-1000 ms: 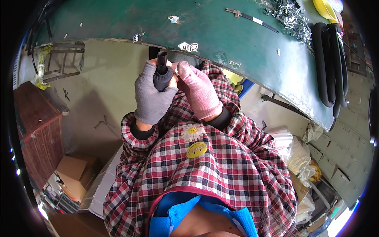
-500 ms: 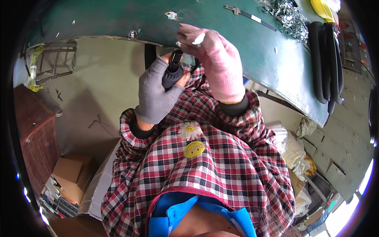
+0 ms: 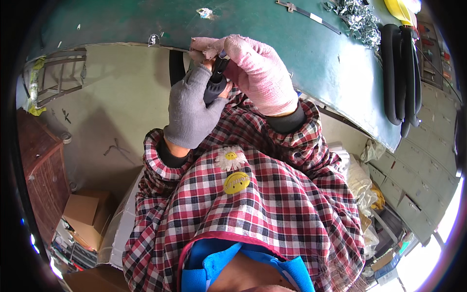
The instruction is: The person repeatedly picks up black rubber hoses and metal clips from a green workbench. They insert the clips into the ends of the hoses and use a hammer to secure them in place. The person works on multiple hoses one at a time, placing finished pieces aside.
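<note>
My left hand [image 3: 191, 108], in a grey glove with bare fingertips, is closed around a black tubular part [image 3: 219, 72]. A narrow tube end points up and away from me, and a wider ribbed section sits lower in my palm. My right hand [image 3: 260, 73], in a pink glove, bends over the tube's upper end with its fingers pressed together there. Something small and pale shows between those fingers, too hidden to name. Both hands meet just in front of the green table [image 3: 116, 24], above my checked smock [image 3: 272, 194].
On the table lie a dark metal strip tool [image 3: 309, 17], a heap of small metal pieces [image 3: 357, 22] and thick black foam-like tubes [image 3: 400, 75]. A yellow bowl-like item [image 3: 398, 10] is at the far right. Cardboard boxes [image 3: 82, 214] and a brown cabinet [image 3: 41, 165] stand at left.
My right hand has moved left and down, from beside the black part onto its upper end. The white scrap seen at its fingers is now mostly hidden. My left hand keeps its hold.
</note>
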